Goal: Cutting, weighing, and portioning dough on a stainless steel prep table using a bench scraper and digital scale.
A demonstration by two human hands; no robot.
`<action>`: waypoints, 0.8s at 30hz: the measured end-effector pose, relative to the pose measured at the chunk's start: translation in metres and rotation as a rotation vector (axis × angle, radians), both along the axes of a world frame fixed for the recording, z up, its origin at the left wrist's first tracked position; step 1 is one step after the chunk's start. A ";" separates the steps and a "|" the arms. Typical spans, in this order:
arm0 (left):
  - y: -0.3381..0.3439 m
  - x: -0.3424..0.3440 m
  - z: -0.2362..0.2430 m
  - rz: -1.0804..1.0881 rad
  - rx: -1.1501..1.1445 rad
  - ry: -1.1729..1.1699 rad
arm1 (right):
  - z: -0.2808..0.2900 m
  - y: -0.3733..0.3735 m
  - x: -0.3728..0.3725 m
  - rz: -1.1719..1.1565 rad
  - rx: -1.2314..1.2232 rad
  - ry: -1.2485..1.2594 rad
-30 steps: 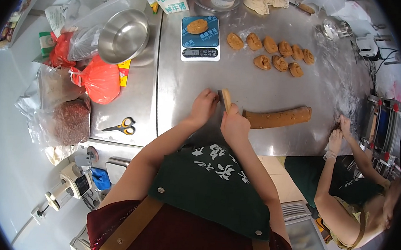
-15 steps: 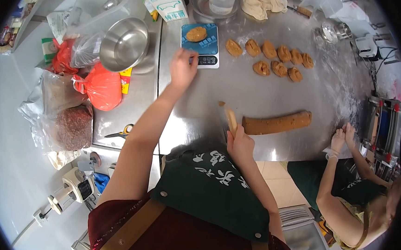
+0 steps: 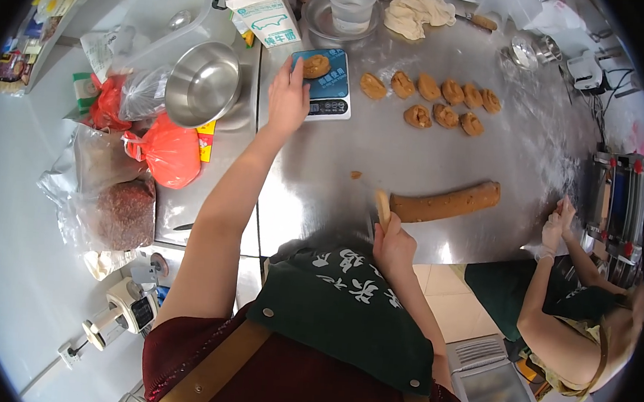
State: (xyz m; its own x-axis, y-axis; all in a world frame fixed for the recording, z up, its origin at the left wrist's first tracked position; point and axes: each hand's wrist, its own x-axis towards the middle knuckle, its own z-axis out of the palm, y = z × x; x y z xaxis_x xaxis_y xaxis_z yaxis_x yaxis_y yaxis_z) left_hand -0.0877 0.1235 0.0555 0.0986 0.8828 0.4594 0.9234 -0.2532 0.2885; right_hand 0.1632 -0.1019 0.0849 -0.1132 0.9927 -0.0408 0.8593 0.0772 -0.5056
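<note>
My left hand (image 3: 289,100) is at the digital scale (image 3: 329,110), fingers stretched out, the fingertips beside a brown dough piece (image 3: 316,67) on its blue top. In my right hand (image 3: 395,248) is a wooden-handled dough scraper (image 3: 383,207), held next to the left end of a long brown dough log (image 3: 445,202). Its blade is mostly hidden from view. A small dough scrap (image 3: 356,175) lies left of the log. Several cut dough pieces (image 3: 428,87) sit in two rows to the right of the scale.
A steel bowl (image 3: 203,84), a red plastic bag (image 3: 167,153) and a milk carton (image 3: 266,14) stand to the left and back. A water tub (image 3: 351,5) and a cloth (image 3: 420,10) lie at the far edge. Another person's hands (image 3: 557,223) work at the right.
My left hand has moved forward and its fingers now reach the dough piece on the scale. My right hand has shifted the scraper right, closer to the log's end.
</note>
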 end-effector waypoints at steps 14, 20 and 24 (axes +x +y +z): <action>-0.183 -0.016 -0.043 0.139 -0.153 -0.239 | -0.012 -0.005 -0.002 -0.039 -0.045 -0.141; -0.193 -0.011 -0.052 0.163 -0.157 -0.278 | -0.009 -0.003 -0.003 -0.042 -0.075 -0.171; -0.190 -0.006 -0.054 0.138 -0.179 -0.334 | -0.011 -0.003 -0.002 -0.048 -0.070 -0.161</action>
State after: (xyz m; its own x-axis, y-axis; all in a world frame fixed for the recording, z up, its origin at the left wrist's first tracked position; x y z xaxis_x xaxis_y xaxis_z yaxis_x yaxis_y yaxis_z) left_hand -0.0934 -0.0663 0.0017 -0.1552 0.9464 0.2834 0.7929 -0.0517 0.6071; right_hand 0.1612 -0.1045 0.0740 -0.0527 0.9909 -0.1235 0.9315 0.0042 -0.3637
